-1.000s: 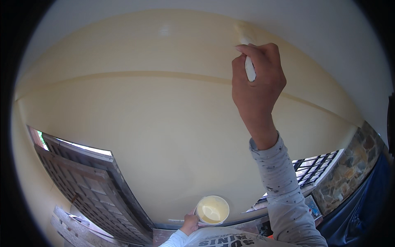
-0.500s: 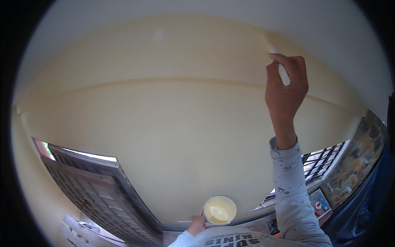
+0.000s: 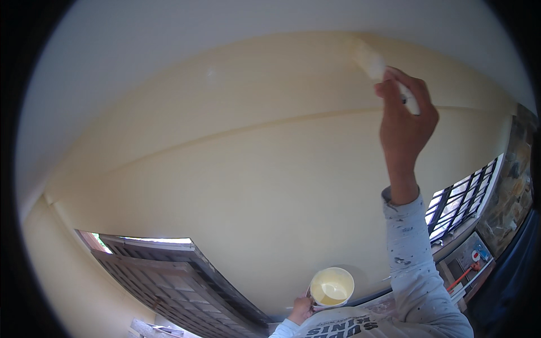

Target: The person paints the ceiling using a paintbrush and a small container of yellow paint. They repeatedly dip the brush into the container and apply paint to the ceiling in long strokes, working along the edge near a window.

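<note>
Raised at the upper right, my right hand (image 3: 407, 115) is closed round the white handle of a paintbrush (image 3: 371, 61). Its pale, motion-blurred bristles are at the upper part of the cream-yellow wall (image 3: 265, 186), below the white ceiling (image 3: 270, 14); contact with the wall is hard to make out. Low in the view, my left hand (image 3: 302, 308) grips the side of a round white bucket (image 3: 332, 272), partly hidden behind it. Pale yellow paint (image 3: 331, 293) lies in the bucket, which I hold near my body.
A moulding line (image 3: 253, 128) crosses the wall. Dark wooden door panels (image 3: 169, 281) stand at lower left. To the right are a barred window (image 3: 465, 194), a stone-clad strip (image 3: 514, 180), a dark blue sheet (image 3: 510, 276) and a ledge holding an orange-handled tool (image 3: 462, 278).
The view has turned and tilted, so the door, window and bucket sit elsewhere in it. My right hand has tilted the brush, and more of its bristles show. My left hand still holds the bucket.
</note>
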The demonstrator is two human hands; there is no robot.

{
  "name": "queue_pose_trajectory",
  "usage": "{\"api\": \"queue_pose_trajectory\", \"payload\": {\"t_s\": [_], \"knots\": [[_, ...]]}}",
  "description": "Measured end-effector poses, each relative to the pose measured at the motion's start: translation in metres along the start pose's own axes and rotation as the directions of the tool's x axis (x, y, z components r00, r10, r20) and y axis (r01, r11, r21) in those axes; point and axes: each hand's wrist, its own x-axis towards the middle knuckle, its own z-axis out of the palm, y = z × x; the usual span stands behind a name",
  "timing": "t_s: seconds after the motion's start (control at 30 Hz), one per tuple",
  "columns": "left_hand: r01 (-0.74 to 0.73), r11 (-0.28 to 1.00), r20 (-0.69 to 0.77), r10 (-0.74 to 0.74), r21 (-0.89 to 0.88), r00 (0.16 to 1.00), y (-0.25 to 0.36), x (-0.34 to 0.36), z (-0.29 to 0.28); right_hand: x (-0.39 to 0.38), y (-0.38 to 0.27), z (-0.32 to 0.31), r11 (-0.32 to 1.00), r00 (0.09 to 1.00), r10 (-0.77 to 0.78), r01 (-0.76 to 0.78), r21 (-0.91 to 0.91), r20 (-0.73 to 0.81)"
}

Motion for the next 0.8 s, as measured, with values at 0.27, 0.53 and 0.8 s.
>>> {"api": "queue_pose_trajectory", "payload": {"t_s": [0.27, 0.53, 0.8], "knots": [[0.015, 0.999, 0.123, -0.011, -0.035, 0.992, -0.054, 0.076, -0.068, -0.057, -0.061, 0.066, 0.988, 0.978, -0.141, 0.148, -0.038, 0.154], [-0.026, 0.999, 0.114, 0.021, 0.047, 0.993, -0.015, 0.048, -0.026, -0.073, -0.102, 0.101, 0.949, 0.943, -0.149, 0.053, 0.310, 0.297], [0.030, 0.999, 0.084, -0.027, -0.041, 0.996, -0.021, 0.062, -0.045, 0.021, 0.036, -0.046, 0.959, 0.981, 0.193, -0.195, 0.204, 0.029]]}}
